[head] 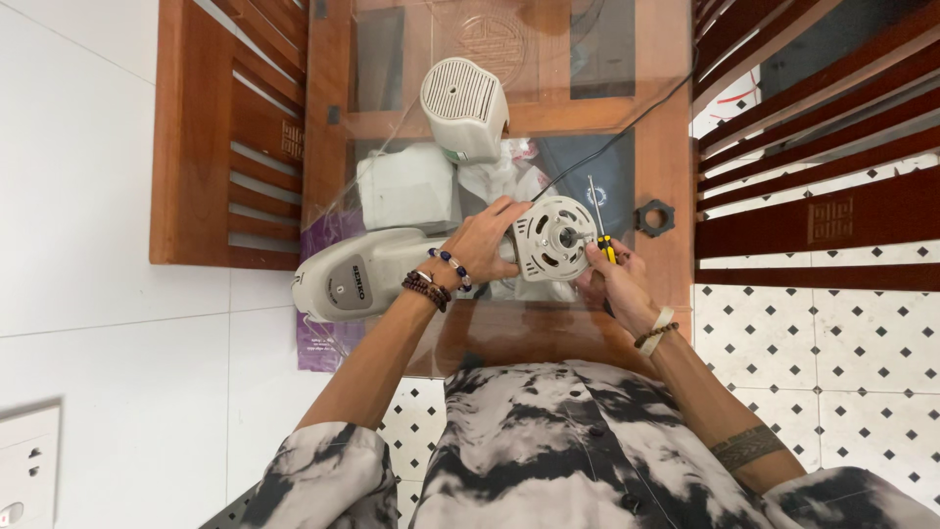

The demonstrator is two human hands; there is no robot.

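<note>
Below us, in the one head view, we count two hands, one fan body, one screwdriver, one loose rear cover and one loose nut. Our left hand lies curled over the neck of the fan body, fingers closed around it just beside the round motor housing. Our right hand is closed on the yellow-and-black handle of a screwdriver, whose thin shaft runs up and slightly left from the fist, beside the right edge of the motor housing; we cannot tell whether the tip touches anything.

The fan body lies on its side on a glass-topped wooden table. Its long axis runs left to right across the picture: the grey-white base with its control panel points left, overhanging the table edge, and the motor housing sits at the right end, its slotted face and central shaft turned up toward us.

Farther up the table stands the ribbed white rear cover, well apart from both hands. A black hexagonal nut lies just right of the screwdriver shaft. One black cable crosses the glass diagonally. Through the glass we see one white box and crumpled plastic bags.
</note>
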